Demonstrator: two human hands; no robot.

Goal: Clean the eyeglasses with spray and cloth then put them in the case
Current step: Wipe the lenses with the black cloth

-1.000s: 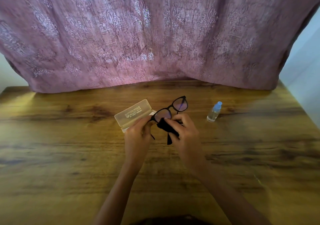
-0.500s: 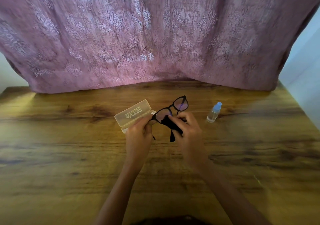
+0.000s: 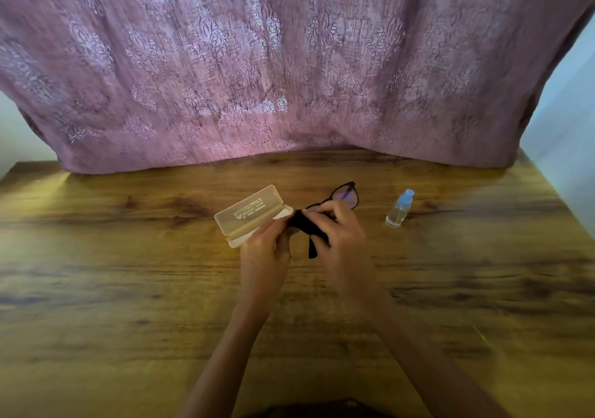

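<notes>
Black-framed eyeglasses [image 3: 347, 194] are held above the wooden table [image 3: 128, 289], with one lens showing beyond my fingers. My left hand [image 3: 265, 250] grips the left end of the frame. My right hand [image 3: 341, 237] pinches a black cloth [image 3: 301, 223] over the other lens, which is hidden under it. One temple arm [image 3: 311, 250] hangs down between my hands. An open clear plastic case [image 3: 249, 213] lies on the table just left of my hands. A small spray bottle [image 3: 399, 208] with a blue cap stands to the right.
A pink patterned curtain [image 3: 289, 63] hangs along the table's far edge. The table's right edge [image 3: 560, 211] runs diagonally past the bottle, with a pale wall beyond it.
My right hand has slid the cloth to the left over the near lens, which showed before and is now covered. The left hand keeps its hold on the frame.
</notes>
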